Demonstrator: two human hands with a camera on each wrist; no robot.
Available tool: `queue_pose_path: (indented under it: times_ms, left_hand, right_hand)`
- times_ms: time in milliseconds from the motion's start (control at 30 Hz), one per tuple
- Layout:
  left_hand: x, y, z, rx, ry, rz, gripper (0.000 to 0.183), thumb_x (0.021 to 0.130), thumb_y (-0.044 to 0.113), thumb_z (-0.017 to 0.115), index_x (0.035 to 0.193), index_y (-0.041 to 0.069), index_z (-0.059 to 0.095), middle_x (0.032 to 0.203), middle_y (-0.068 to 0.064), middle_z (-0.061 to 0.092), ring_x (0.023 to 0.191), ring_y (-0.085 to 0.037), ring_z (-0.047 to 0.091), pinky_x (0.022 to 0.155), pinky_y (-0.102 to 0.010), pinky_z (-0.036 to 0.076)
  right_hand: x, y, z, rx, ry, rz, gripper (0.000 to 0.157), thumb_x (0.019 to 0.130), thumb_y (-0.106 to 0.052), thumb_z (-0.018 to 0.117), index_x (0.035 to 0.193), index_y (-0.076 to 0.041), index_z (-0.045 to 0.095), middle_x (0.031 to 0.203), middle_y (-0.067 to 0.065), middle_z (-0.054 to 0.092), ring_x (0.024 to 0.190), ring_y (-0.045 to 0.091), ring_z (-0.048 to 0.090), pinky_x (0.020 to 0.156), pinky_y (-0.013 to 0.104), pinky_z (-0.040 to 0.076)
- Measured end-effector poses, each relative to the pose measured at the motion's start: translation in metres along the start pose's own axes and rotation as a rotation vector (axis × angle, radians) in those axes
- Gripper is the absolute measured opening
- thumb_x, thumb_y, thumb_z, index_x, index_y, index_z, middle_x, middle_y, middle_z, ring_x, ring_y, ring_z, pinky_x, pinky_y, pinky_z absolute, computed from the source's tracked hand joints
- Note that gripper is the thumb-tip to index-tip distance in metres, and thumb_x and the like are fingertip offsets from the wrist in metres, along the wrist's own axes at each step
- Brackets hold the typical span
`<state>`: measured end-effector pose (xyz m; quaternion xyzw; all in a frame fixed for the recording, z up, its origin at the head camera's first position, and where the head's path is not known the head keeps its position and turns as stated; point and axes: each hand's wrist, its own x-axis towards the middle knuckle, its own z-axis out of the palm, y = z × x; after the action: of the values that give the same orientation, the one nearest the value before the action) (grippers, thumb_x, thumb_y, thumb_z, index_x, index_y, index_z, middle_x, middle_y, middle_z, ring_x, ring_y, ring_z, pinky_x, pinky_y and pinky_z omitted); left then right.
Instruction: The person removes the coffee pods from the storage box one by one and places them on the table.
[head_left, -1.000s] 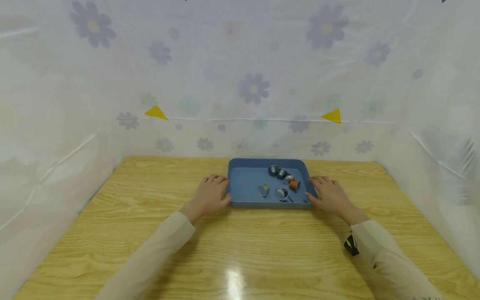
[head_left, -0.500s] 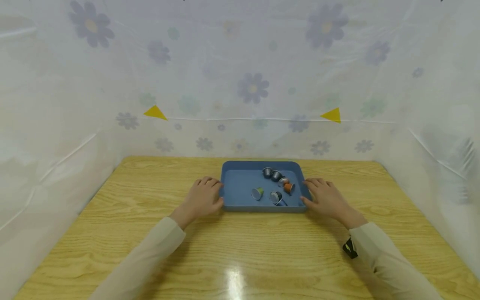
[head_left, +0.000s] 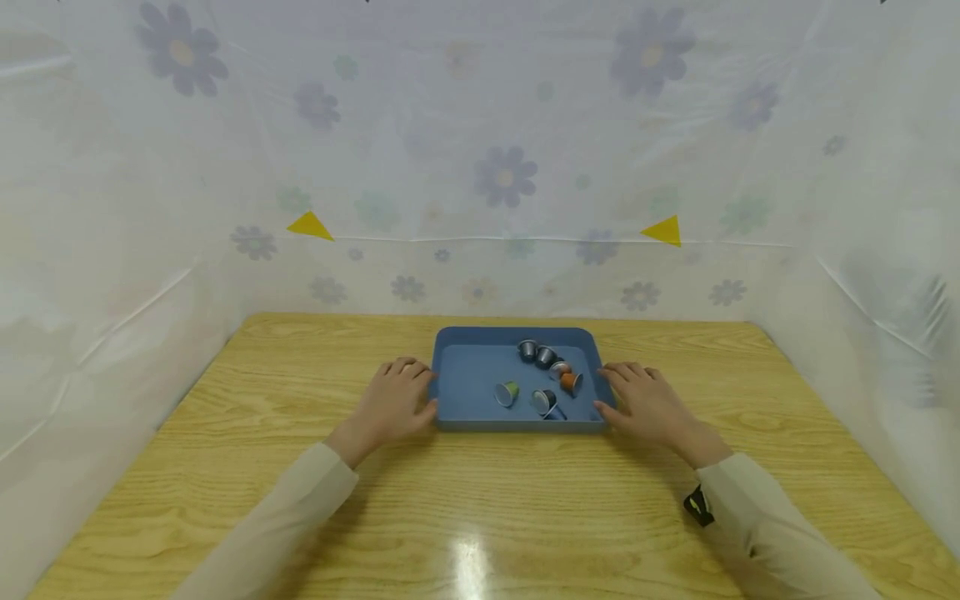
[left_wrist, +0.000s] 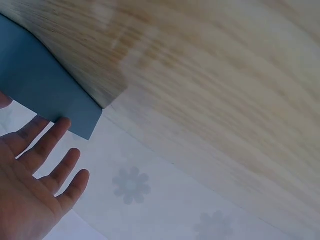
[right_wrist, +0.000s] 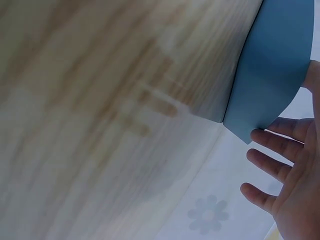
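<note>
A blue rectangular tray (head_left: 461, 375) lies on the wooden table, with several coffee capsules inside. Dark capsules (head_left: 528, 350) sit at its back, right of the middle, beside a copper one (head_left: 558, 369) and an orange one (head_left: 571, 383). Nearer the front lie a green capsule (head_left: 508, 392) and a dark one with a silvery lid (head_left: 543, 402). My left hand (head_left: 393, 400) touches the tray's left side with extended fingertips, as the left wrist view shows on the outer wall (left_wrist: 60, 92). On the opposite side, my right hand (head_left: 648, 406) presses straight fingers against the right wall (right_wrist: 272, 65).
The table (head_left: 480, 492) runs back to a flowered white sheet (head_left: 420, 150), which also hangs at both sides. Yellow triangles (head_left: 311, 226) are fixed on the back sheet. Something black (head_left: 699, 505) shows under the right sleeve (head_left: 757, 508).
The tray has slid left and slightly toward me, capsules along with it. Both hands have moved with it, staying at its sides.
</note>
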<state>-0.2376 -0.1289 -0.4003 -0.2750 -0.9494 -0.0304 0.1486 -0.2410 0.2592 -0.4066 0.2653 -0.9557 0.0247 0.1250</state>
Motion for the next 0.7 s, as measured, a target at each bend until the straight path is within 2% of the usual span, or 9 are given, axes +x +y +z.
queue_pose_path:
  times_ms: [700]
  left_hand:
    - [-0.021,-0.01,-0.008,0.046,0.057,0.055,0.034,0.082,0.036,0.06,0.104,0.011,0.065,0.106,-0.005,0.063,0.109,-0.028,0.052,0.09,-0.045,0.043]
  right_hand:
    - [-0.004,-0.019,-0.001,-0.033,0.066,-0.069,0.056,0.083,-0.042,0.061,0.123,-0.004,0.055,0.123,0.014,0.056,0.113,0.032,0.05,0.089,0.053,0.041]
